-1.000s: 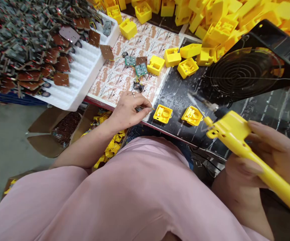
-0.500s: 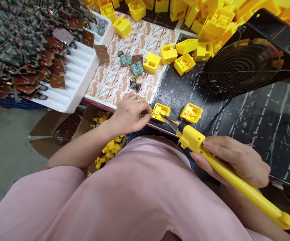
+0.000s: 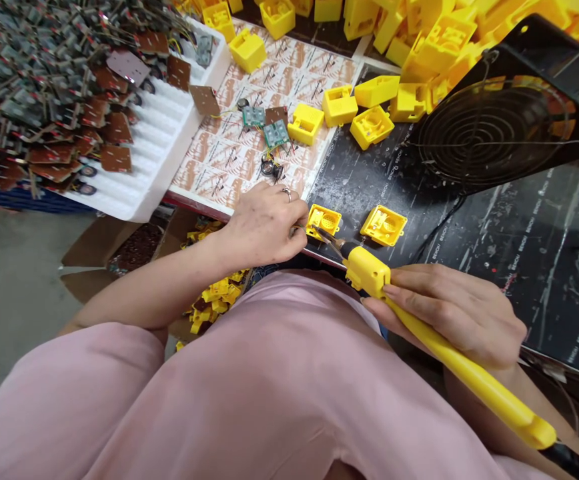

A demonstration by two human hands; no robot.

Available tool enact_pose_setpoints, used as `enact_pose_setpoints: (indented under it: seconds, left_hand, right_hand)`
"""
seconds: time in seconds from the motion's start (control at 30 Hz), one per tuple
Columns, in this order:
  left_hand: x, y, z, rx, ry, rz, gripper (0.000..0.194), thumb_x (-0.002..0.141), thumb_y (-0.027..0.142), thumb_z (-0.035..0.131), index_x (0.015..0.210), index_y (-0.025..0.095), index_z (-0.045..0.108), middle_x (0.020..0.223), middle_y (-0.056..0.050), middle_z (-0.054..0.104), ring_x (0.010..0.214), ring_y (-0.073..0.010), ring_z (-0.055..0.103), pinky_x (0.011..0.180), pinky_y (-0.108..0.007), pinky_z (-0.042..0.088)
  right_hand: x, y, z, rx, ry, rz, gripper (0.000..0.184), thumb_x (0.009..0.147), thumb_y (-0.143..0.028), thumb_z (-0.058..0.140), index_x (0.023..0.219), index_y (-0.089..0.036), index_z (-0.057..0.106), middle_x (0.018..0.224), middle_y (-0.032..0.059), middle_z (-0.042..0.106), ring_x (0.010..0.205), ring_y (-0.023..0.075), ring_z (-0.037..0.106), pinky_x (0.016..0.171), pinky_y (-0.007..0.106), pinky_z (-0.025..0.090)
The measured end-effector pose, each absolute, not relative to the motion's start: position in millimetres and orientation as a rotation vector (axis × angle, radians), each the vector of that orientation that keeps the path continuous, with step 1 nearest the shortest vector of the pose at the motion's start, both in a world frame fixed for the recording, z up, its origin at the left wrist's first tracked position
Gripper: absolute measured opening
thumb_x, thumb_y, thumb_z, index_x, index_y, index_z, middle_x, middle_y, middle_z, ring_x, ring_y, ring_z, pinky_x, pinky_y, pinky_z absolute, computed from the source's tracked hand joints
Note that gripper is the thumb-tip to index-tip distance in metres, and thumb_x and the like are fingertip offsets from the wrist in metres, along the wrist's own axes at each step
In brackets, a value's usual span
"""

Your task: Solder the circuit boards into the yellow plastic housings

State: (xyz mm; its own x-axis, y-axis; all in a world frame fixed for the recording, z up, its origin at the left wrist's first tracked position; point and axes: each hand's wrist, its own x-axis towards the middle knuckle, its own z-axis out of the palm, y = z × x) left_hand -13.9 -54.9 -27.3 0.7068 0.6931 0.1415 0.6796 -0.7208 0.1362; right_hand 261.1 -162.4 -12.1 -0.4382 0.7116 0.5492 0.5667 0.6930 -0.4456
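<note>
My left hand (image 3: 268, 225) is closed in a pinch at the table's front edge, against the left side of a small open yellow plastic case (image 3: 330, 219). What its fingertips hold is mostly hidden. A yellow soldering iron (image 3: 368, 269), long-handled with a black cord at its rear end, lies in the grip of my right hand (image 3: 457, 313). The iron's metal tip reaches into the near left part of the case. To the right sits a second open yellow case (image 3: 383, 225), which neither hand touches.
A black fan (image 3: 484, 133) stands at the right, before a heap of yellow housings (image 3: 449, 40). At the left, a white foam tray (image 3: 162, 157) bears many circuit boards. Loose boards (image 3: 275, 133) with wires lie mid-table. Below the edge are yellow parts (image 3: 217, 293) and a cardboard box (image 3: 87, 247).
My right hand has moved left with the soldering iron, bringing its tip further into the case. My left hand has turned slightly and shifted a little right.
</note>
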Motion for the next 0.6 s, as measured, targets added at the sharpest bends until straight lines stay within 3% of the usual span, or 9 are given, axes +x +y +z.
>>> enact_pose_setpoints:
  seconds: [0.17, 0.37, 0.6]
  left_hand:
    - [-11.0, -51.9, -27.3, 2.798, 1.15, 0.188, 0.021, 0.081, 0.026, 0.054, 0.079, 0.019, 0.074, 0.071, -0.007, 0.072, 0.074, -0.0258, 0.068, 0.066, -0.038, 0.044]
    - [-5.1, -49.2, -21.8, 2.735, 1.177, 0.075, 0.02, 0.08, 0.029, 0.055, 0.079, 0.019, 0.072, 0.075, -0.007, 0.075, 0.078, -0.0274, 0.071, 0.065, -0.038, 0.044]
    - [-4.2, -48.8, -22.9, 2.684, 1.166, 0.088, 0.024, 0.079, 0.031, 0.051, 0.081, 0.018, 0.072, 0.079, -0.008, 0.076, 0.08, -0.0285, 0.072, 0.07, -0.04, 0.049]
  right_hand:
    - [265.0, -161.2, -4.2, -0.976, -2.172, 0.285, 0.031, 0.083, -0.011, 0.089, 0.105, -0.024, 0.072, 0.094, 0.0016, 0.082, 0.076, 0.0183, 0.078, 0.069, 0.032, 0.069]
    - [259.5, -152.2, 0.1, -0.913, -2.238, 0.219, 0.024, 0.087, -0.011, 0.085, 0.096, -0.026, 0.069, 0.086, -0.0015, 0.079, 0.076, 0.0152, 0.077, 0.069, 0.026, 0.067]
    - [264.6, -157.6, 12.8, -0.973, -2.198, 0.279, 0.024, 0.088, -0.007, 0.085, 0.102, -0.018, 0.068, 0.087, 0.0026, 0.077, 0.077, 0.0128, 0.075, 0.073, 0.025, 0.065]
